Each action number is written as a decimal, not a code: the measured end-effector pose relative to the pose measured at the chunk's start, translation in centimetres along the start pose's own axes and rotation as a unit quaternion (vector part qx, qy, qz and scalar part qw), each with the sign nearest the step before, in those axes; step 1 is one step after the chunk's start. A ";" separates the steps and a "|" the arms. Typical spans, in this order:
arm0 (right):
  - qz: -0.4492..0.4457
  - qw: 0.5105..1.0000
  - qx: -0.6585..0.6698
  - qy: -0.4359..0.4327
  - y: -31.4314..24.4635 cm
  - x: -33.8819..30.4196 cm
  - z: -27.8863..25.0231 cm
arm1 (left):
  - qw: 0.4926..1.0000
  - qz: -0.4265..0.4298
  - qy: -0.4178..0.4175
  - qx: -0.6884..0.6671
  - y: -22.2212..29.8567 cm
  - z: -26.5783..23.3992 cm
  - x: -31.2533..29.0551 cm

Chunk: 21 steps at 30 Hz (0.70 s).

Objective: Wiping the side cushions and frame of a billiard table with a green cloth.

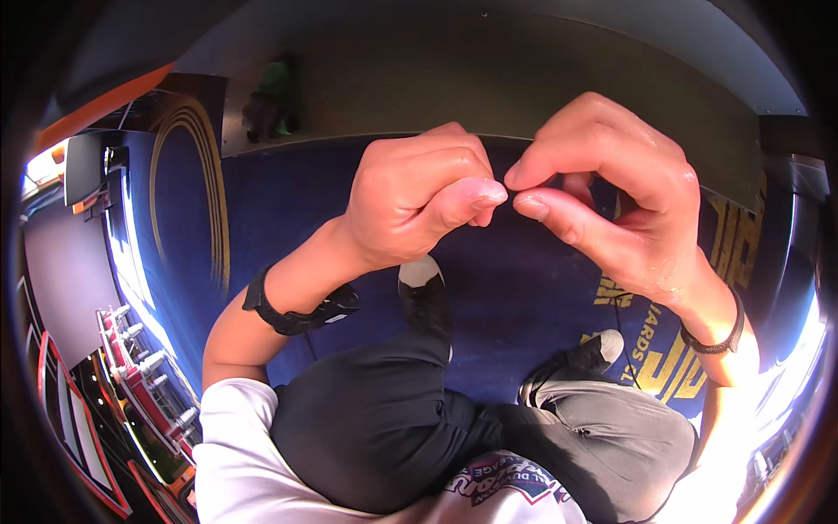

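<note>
So my left hand (pixel 419 196) is curled tight, thumb pressed to the bent index, and my right hand (pixel 650 175) is rounded, thumb and index tips almost meeting just beside it. Honestly can't tell if anything tiny is pinched at those tips. Black wristband (pixel 279 318) on my left, thin dark band (pixel 716 344) on my right, blue floor (pixel 493 288) below.

Blue floor (pixel 489 293), gold lettering (pixel 676 371), possibly metal panel (pixel 489 70)

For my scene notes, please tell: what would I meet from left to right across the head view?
Gold oval outline, thick black left wristband, left hand, right hand, thin black right wristband.
</note>
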State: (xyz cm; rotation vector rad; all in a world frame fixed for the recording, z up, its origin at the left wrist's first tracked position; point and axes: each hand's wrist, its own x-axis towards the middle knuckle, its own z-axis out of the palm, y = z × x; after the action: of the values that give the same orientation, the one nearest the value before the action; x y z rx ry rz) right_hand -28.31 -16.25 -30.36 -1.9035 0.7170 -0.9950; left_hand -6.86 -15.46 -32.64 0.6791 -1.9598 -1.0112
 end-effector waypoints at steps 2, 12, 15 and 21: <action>-0.009 1.000 -0.019 -0.007 0.1 0.1 -0.3 | 1.000 -0.006 -0.023 -0.017 0.0 0.1 0.0; -0.027 0.997 -0.044 -0.051 0.4 -0.1 -0.4 | 0.984 -0.114 -0.118 -0.063 0.2 0.0 0.1; -0.039 0.996 -0.049 -0.062 0.6 -0.2 -0.5 | 0.973 -0.158 -0.137 -0.100 0.4 -0.1 0.2; -0.050 0.994 -0.079 -0.063 0.8 -0.3 -0.2 | 0.941 -0.232 -0.178 -0.170 0.4 0.0 0.3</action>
State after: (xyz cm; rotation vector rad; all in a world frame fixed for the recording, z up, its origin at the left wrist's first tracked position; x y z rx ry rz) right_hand -28.70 -16.54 -31.11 -2.1377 0.6475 -0.8920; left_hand -7.03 -15.44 -32.15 0.8205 -1.8831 -1.8228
